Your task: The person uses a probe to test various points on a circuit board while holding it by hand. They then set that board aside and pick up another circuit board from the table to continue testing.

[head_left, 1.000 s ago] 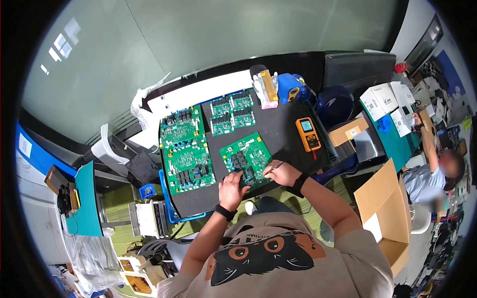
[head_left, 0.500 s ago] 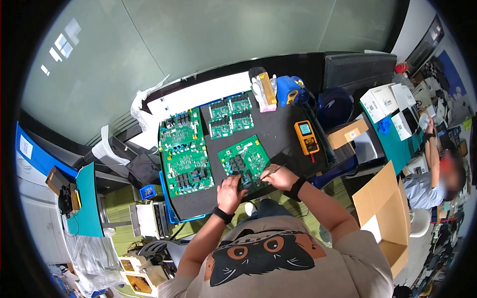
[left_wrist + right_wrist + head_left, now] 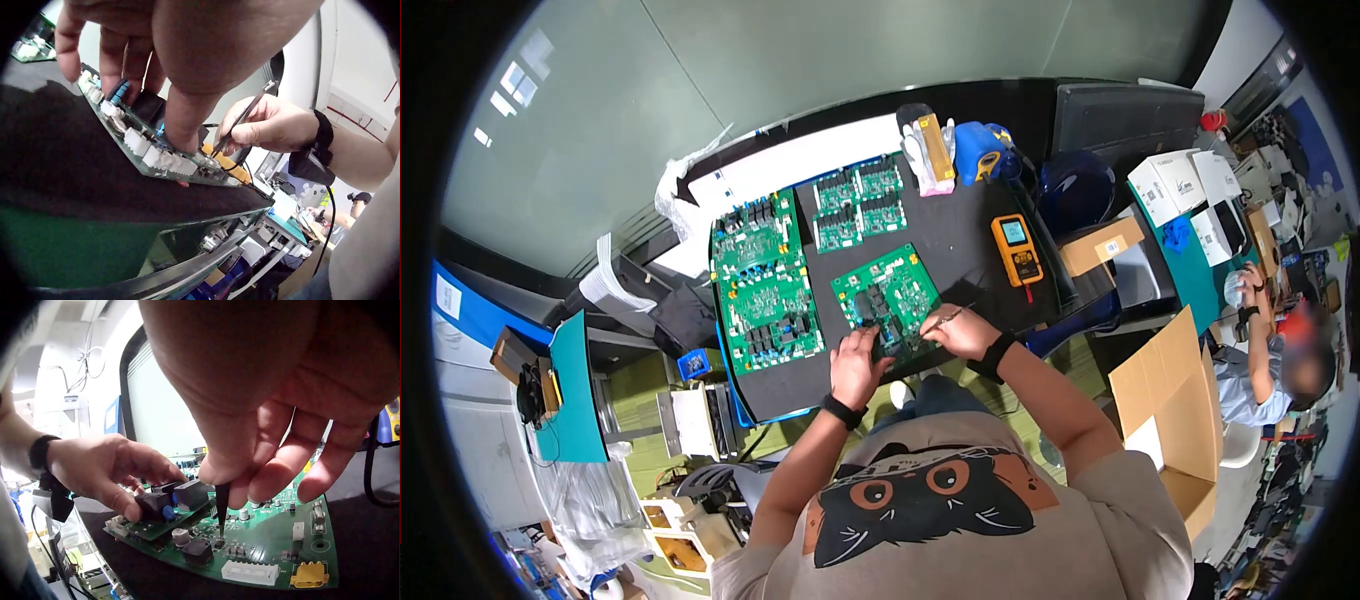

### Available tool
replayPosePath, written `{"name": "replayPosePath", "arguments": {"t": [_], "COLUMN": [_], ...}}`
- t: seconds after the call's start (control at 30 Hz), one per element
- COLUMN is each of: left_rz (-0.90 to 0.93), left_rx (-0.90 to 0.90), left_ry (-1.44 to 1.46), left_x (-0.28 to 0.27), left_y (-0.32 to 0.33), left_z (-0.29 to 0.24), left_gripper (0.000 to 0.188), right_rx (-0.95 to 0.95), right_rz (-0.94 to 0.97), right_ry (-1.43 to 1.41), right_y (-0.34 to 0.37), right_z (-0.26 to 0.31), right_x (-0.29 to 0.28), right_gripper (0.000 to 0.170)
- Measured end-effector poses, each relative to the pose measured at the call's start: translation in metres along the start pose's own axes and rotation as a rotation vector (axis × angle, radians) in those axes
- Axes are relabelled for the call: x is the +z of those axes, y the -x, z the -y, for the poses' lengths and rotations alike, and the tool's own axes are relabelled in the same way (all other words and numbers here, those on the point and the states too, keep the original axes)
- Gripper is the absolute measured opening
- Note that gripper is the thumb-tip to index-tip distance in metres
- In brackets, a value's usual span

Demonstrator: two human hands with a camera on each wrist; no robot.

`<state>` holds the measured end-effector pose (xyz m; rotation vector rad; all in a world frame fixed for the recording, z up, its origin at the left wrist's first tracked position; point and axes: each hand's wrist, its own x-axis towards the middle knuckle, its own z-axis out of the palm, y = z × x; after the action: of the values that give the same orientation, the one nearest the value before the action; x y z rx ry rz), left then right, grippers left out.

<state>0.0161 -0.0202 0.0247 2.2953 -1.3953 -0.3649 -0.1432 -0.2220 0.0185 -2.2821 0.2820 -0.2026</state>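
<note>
A green circuit board [image 3: 908, 283] lies on the black table mat in front of the person. A smaller board with black relays [image 3: 189, 495] sits on its left part. The left hand [image 3: 856, 366] grips this smaller board, thumb [image 3: 127, 509] on the near side and fingers bent over the far side. In the right hand [image 3: 962, 333] dark pointed tweezers [image 3: 222, 503] are pinched between thumb and fingers, steeply tilted. Their tip is right at a small component [image 3: 220, 543] near a black square part and a white connector [image 3: 250, 573].
Two large green boards [image 3: 772, 310] lie at the left, with several smaller boards [image 3: 837, 228] behind. An orange handheld meter [image 3: 1017, 250] is at the right; gloves [image 3: 917, 160] and a blue device [image 3: 980, 152] stand at the back. An open carton [image 3: 1170, 430] sits beside the person.
The head view has shifted, so the table appears higher. Both hands stay at the same board, the tweezers still in the right hand. Another person's arm at the far right has moved.
</note>
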Motion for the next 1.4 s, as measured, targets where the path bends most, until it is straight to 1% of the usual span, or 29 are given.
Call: {"name": "replayPosePath", "arguments": {"t": [0.13, 0.17, 0.33, 0.4, 0.6, 0.77, 0.87, 0.93, 1.1, 1.17, 1.4], "left_rz": [-0.012, -0.019, -0.032, -0.055, -0.029, -0.061, -0.05, -0.116, -0.14, -0.144, -0.156], "left_rx": [0.019, 0.016, -0.02, 0.0, -0.033, -0.04, -0.068, -0.021, -0.033, -0.039, -0.025], "left_ry": [-0.023, -0.014, 0.015, 0.021, 0.107, 0.128, 0.147, 0.13, 0.145, 0.145, 0.149], "left_x": [0.003, 0.003, 0.002, 0.002, 0.001, 0.001, 0.0, 0.0, 0.0, 0.0, 0.001], "left_y": [0.0, 0.0, 0.0, 0.0, -0.002, -0.002, -0.001, -0.001, 0.001, 0.001, 0.001], "left_z": [0.002, 0.002, 0.0, -0.001, -0.002, -0.005, -0.008, -0.01, -0.013, -0.014, -0.013], "left_gripper": [0.067, 0.067, 0.066, 0.066, 0.067, 0.068, 0.068, 0.067, 0.067, 0.067, 0.066], "right_rx": [0.006, 0.021, 0.016, 0.009, 0.029, -0.018, -0.04, -0.051, -0.063, -0.121, -0.11], "right_rz": [-0.009, 0.012, 0.058, 0.065, 0.146, 0.152, 0.178, 0.207, 0.255, 0.221, 0.218], "right_ry": [-0.012, -0.001, -0.029, -0.007, -0.009, -0.074, -0.055, -0.057, -0.055, -0.048, -0.057], "right_y": [-0.001, -0.002, -0.007, -0.008, -0.012, -0.016, -0.019, -0.023, -0.027, -0.026, -0.024], "right_z": [-0.004, -0.004, -0.007, -0.005, -0.003, -0.01, -0.011, -0.012, -0.012, -0.015, -0.013], "right_x": [0.001, -0.002, -0.004, -0.007, -0.017, -0.017, -0.02, -0.022, -0.023, -0.021, -0.021], "right_gripper": [0.011, 0.015, 0.015, 0.015, 0.016, 0.016, 0.016, 0.016, 0.016, 0.016, 0.015]}}
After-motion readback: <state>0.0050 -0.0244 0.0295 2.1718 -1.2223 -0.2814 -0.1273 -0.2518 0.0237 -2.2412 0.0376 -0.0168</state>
